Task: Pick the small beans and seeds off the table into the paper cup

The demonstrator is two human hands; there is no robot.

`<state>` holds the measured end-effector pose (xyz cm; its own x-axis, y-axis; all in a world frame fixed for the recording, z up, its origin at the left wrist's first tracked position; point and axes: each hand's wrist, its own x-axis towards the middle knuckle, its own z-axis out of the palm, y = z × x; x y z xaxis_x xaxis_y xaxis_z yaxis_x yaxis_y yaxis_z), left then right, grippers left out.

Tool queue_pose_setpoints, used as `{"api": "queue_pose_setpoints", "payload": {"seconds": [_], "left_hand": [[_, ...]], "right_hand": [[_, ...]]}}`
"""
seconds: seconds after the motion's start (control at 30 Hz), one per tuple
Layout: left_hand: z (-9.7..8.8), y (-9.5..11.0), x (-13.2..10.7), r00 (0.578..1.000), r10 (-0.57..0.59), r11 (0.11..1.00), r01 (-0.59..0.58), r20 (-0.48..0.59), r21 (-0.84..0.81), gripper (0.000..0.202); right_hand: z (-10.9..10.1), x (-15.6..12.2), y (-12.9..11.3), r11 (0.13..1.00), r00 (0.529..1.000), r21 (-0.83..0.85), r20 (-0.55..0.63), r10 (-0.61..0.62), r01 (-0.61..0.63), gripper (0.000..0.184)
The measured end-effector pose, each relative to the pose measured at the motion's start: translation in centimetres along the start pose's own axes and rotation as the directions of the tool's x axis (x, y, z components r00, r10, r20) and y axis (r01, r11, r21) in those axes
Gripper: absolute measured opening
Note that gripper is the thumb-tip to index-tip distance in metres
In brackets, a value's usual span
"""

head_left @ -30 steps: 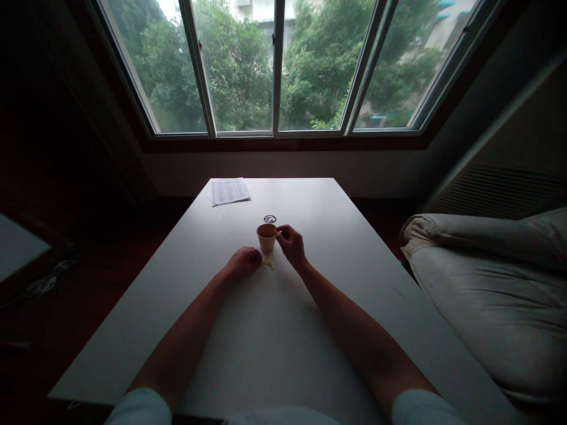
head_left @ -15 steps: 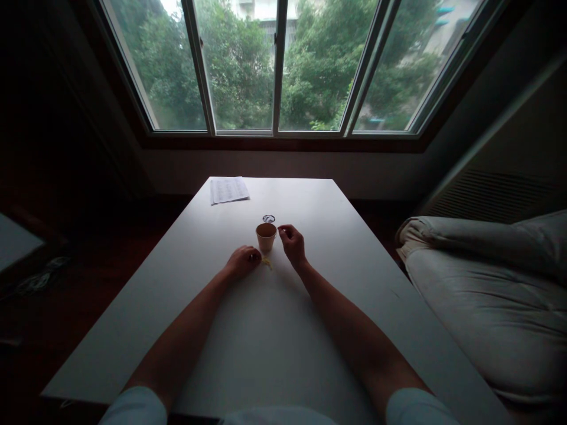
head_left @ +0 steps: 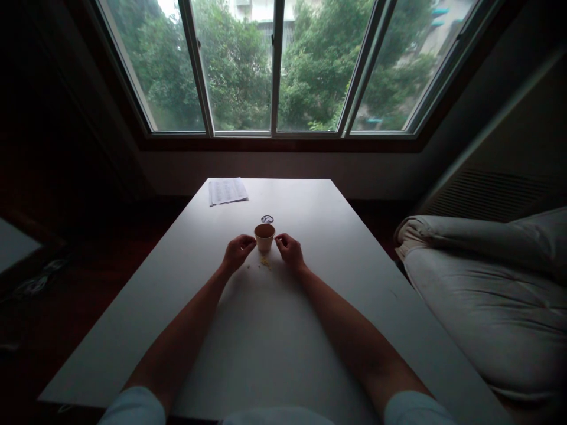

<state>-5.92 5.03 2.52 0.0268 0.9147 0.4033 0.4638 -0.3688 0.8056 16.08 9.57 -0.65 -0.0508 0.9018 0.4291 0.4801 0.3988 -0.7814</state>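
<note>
A brown paper cup (head_left: pixel 264 243) stands upright with its open top towards me. My left hand (head_left: pixel 238 252) is at its left side, thumb and fingers pinched against the cup near the rim. On the opposite side my right hand (head_left: pixel 290 251) pinches the rim's right edge. Small yellowish bits (head_left: pixel 264 261) lie scattered on the table just in front of the cup; what they are is too small to tell. Behind the cup lies a flat, round, dark-edged piece (head_left: pixel 267 219) with a pale middle.
The white table (head_left: pixel 274 330) reaches towards the window. Printed sheets of paper (head_left: pixel 228 192) rest at its far left corner. A folded pale mattress or cushion (head_left: pixel 482 283) is close along the right side.
My left hand has risen from the yellowish bits to the cup's left side. My right hand has dropped slightly along the cup's right edge. More of the bits now show.
</note>
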Motion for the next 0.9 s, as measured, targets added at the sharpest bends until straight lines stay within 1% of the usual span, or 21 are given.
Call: {"api": "queue_pose_setpoints", "payload": {"seconds": [0.17,0.27,0.4,0.53,0.67,0.83,0.9], "left_hand": [[0.1,1.7,1.2,0.995,0.018,0.998,-0.023,-0.101,-0.052,0.024],[0.3,2.5,2.0,0.993,0.017,0.997,-0.025,-0.115,-0.069,0.025],[0.4,3.0,3.3,0.99,0.024,0.999,-0.027,-0.137,-0.019,0.023],[0.6,2.7,4.1,0.99,0.034,0.998,-0.027,-0.139,0.056,0.02],[1.1,2.3,4.0,0.99,0.031,0.997,-0.02,-0.138,0.08,0.019],[1.3,2.4,2.7,0.975,0.044,0.997,-0.027,-0.216,0.079,0.019],[1.0,2.3,2.2,0.975,0.047,0.996,-0.029,-0.216,0.088,0.021]], "right_hand": [[-0.1,-0.5,-0.7,0.999,0.999,-0.038,0.026,-0.02,0.021,0.029],[-0.3,-0.5,-0.6,0.999,0.999,-0.038,0.029,-0.021,0.022,0.029],[-0.4,-0.6,-0.5,0.999,0.999,-0.037,0.036,-0.02,0.021,0.029],[-0.4,-0.8,-0.7,0.999,0.999,-0.031,0.043,-0.023,0.024,0.029],[-0.3,-0.9,-0.9,1.0,0.999,-0.02,0.044,-0.022,0.023,0.029],[-0.2,-0.8,-0.8,1.0,0.999,-0.022,0.044,-0.019,0.02,0.028],[-0.2,-0.8,-0.8,0.999,0.998,-0.021,0.05,-0.026,0.027,0.028]]}}
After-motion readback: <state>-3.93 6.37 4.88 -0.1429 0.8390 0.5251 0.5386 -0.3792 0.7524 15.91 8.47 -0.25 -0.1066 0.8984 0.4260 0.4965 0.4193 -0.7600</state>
